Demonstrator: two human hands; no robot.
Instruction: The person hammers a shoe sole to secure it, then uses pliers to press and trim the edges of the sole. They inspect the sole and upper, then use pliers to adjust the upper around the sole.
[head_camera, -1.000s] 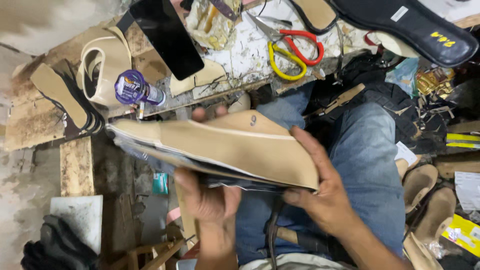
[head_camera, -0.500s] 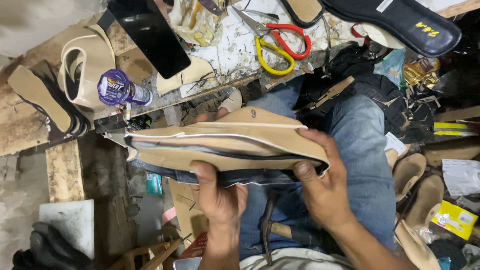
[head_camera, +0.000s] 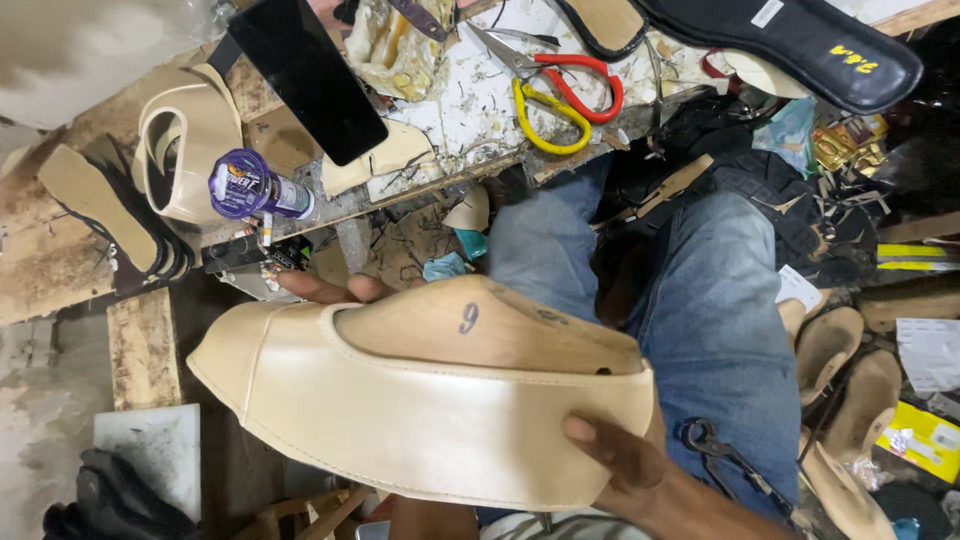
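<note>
A wooden shoe last (head_camera: 490, 330) with a cream leather upper (head_camera: 420, 420) pulled over it lies on its side above my lap. My right hand (head_camera: 625, 460) grips its heel end, thumb pressed on the cream leather. My left hand (head_camera: 335, 290) is mostly hidden behind the toe end; only fingertips show above the upper's edge, holding it from behind. My blue-jeaned legs (head_camera: 700, 310) are underneath.
A cluttered bench (head_camera: 450, 110) holds red and yellow scissors (head_camera: 560, 95), a purple-capped bottle (head_camera: 255, 188), a black phone (head_camera: 305, 75), cream uppers (head_camera: 190, 130) and black soles (head_camera: 790, 40). Pincers (head_camera: 720, 450) rest by my right thigh. Tan insoles (head_camera: 845, 390) pile at right.
The last with the upper has been turned from sole-up to its side, now showing the wooden top and the smooth cream upper. My hands shifted to its two ends.
</note>
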